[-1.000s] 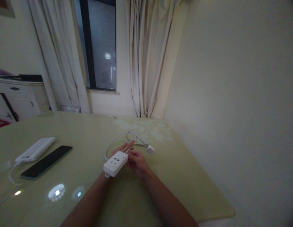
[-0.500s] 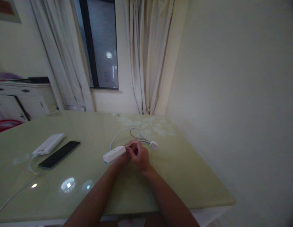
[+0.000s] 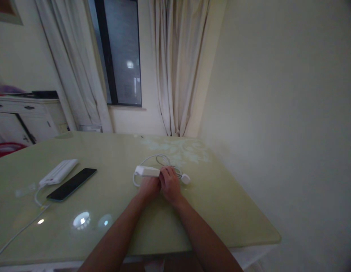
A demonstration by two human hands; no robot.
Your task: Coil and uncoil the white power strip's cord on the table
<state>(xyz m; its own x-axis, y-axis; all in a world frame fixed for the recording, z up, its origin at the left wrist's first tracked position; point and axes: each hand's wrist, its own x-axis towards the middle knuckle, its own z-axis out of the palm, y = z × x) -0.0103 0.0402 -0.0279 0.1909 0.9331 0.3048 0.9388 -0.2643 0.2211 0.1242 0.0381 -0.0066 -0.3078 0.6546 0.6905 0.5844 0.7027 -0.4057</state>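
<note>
A white rectangular power block (image 3: 147, 171) is raised just above the table, lying lengthwise across the top of my left hand (image 3: 149, 187). That hand is closed on it from below, with most of its fingers hidden. My right hand (image 3: 170, 184) meets the left at the block's right end, its fingers curled together over the white cable (image 3: 153, 156). What lies under those fingertips is hidden. The cable loops behind both hands on the tabletop. Just right of my right hand rests a white plug (image 3: 185, 179).
A black phone (image 3: 72, 185) and a white power bank (image 3: 59, 172) with a cord lie at the left on the glossy green table (image 3: 215, 223). A wall (image 3: 277, 113) borders the table on the right. Curtains and a window stand behind it.
The white block has turned more level and moved right and away from me. My hands have drawn closer together, and the right fingers have gone from a raised pinch to curling over. The plug has shifted slightly.
</note>
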